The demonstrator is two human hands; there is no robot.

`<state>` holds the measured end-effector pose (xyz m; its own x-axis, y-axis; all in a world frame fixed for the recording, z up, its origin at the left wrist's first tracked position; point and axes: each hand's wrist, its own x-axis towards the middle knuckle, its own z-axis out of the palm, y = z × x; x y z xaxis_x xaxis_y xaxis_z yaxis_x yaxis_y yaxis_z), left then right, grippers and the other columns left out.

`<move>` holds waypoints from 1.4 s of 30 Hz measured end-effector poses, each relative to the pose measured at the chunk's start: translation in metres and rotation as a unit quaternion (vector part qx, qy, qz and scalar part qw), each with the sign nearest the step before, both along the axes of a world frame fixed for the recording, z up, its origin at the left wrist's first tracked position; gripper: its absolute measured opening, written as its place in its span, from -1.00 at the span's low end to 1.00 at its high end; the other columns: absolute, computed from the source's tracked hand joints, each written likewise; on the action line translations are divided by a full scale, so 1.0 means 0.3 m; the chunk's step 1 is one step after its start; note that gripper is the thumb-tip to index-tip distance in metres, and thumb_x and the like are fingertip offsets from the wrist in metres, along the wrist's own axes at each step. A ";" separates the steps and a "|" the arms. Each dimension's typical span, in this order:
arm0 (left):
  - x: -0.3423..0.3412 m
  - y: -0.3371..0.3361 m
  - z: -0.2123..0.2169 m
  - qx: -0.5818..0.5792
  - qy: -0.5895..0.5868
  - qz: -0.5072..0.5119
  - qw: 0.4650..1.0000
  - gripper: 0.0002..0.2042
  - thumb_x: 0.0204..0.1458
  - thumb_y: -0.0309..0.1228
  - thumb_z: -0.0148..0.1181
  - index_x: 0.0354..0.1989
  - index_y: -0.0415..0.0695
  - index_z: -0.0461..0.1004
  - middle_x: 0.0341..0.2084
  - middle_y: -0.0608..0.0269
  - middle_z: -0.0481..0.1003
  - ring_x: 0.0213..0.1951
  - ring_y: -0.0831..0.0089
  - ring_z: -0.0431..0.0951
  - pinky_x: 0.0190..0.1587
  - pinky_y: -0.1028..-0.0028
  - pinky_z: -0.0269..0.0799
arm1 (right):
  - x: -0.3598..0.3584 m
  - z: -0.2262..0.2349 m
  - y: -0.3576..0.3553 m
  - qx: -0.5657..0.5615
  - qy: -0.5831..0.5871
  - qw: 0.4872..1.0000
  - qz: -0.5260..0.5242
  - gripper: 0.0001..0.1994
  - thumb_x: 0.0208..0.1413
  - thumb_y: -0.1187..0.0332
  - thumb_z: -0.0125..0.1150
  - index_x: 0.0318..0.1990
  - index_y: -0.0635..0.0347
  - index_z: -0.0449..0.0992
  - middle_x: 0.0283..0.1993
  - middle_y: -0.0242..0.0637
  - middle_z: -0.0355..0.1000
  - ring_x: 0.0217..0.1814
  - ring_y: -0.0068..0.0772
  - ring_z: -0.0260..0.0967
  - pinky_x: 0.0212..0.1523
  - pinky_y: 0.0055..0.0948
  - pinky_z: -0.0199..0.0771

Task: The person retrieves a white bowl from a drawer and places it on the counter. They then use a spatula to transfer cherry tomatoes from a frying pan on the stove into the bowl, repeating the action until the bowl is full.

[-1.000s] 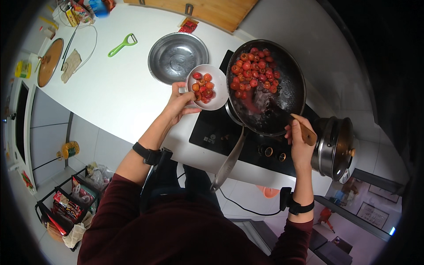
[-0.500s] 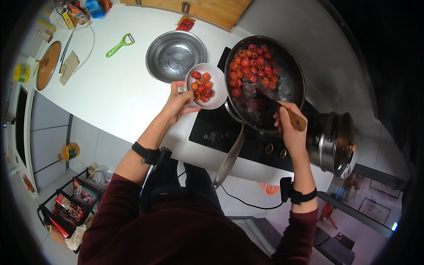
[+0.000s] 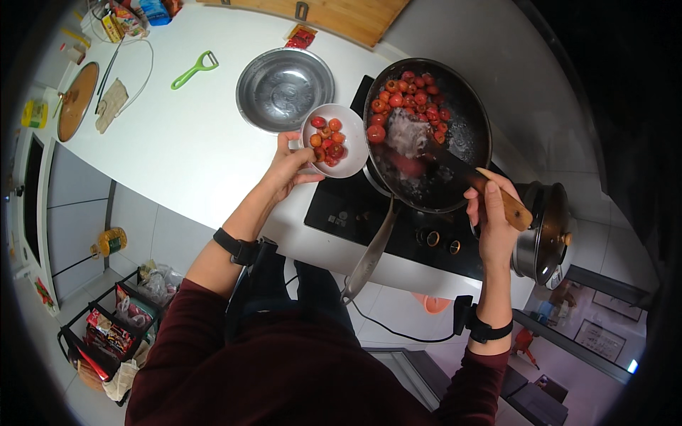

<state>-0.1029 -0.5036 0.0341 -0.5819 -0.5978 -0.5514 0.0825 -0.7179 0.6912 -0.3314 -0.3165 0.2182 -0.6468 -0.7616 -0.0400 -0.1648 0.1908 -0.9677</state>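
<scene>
My left hand (image 3: 290, 162) is closed on a small white bowl (image 3: 358, 150), with the thumb over its rim. Several small round red fruits (image 3: 328, 140) lie in the bowl. It is held beside the left edge of a dark frying pan (image 3: 474, 117), whose long metal handle (image 3: 369, 259) points toward me. In the pan, many more red fruits (image 3: 420, 96) sit in bubbling liquid (image 3: 410, 133), bunched at the far side. My right hand (image 3: 496, 224) is closed around a wooden-handled stirring utensil (image 3: 517, 211); its lower end is blurred in the liquid.
The pan is on a black cooktop (image 3: 341, 206). A steel basin (image 3: 284, 92) is behind the bowl, and a green peeler (image 3: 196, 69) lies on the white counter (image 3: 185, 135). At the right stands a steel pot with a lid (image 3: 550, 234). A wooden board (image 3: 341, 18) leans at the back.
My right hand has moved right with the stirring utensil, and the liquid near the fruits now splashes up pale. The left hand and bowl have hardly moved.
</scene>
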 end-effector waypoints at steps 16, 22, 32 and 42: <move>0.011 0.002 -0.014 0.018 0.029 0.016 0.999 -0.46 -0.08 -0.59 0.07 0.05 0.00 -0.04 -0.10 -0.04 0.33 -0.12 0.26 0.51 -0.33 0.30 0.71 | -0.023 -0.093 0.018 0.123 0.116 0.985 -0.020 -0.79 0.26 0.37 0.08 -0.03 0.24 0.49 -0.43 -0.39 0.44 -0.52 -0.71 0.30 -0.55 -0.71 0.26; 0.014 0.001 0.000 0.019 0.030 0.017 0.999 -0.45 -0.07 -0.59 0.05 0.08 -0.01 -0.04 -0.07 -0.09 0.31 -0.07 0.19 0.51 -0.32 0.30 0.71 | -0.039 -0.133 0.046 0.051 0.050 0.996 -0.058 -0.75 0.28 0.36 0.02 0.05 0.24 0.43 -0.41 -0.35 0.45 -0.49 -0.68 0.33 -0.55 -0.69 0.28; 0.036 -0.018 0.005 0.018 0.015 0.021 1.000 -0.46 -0.01 -0.55 0.01 0.14 -0.04 -0.04 0.02 -0.20 0.24 -0.05 0.03 0.54 -0.24 0.31 0.71 | -0.094 -0.134 0.212 0.021 -0.284 0.958 -0.026 -0.58 0.23 0.31 -0.01 0.16 0.39 0.30 -0.06 0.11 0.46 -0.24 -0.27 0.54 -0.33 -0.50 0.60; 0.035 -0.037 0.017 0.025 0.025 0.027 0.999 -0.48 -0.03 -0.56 0.00 0.11 -0.02 -0.05 -0.01 -0.17 0.25 -0.05 0.08 0.53 -0.25 0.23 0.71 | -0.133 -0.223 0.195 0.343 0.292 0.890 0.070 -0.67 0.02 0.56 0.22 -0.01 0.24 0.44 -0.23 -0.07 0.55 -0.26 -0.16 0.55 -0.21 -0.33 0.47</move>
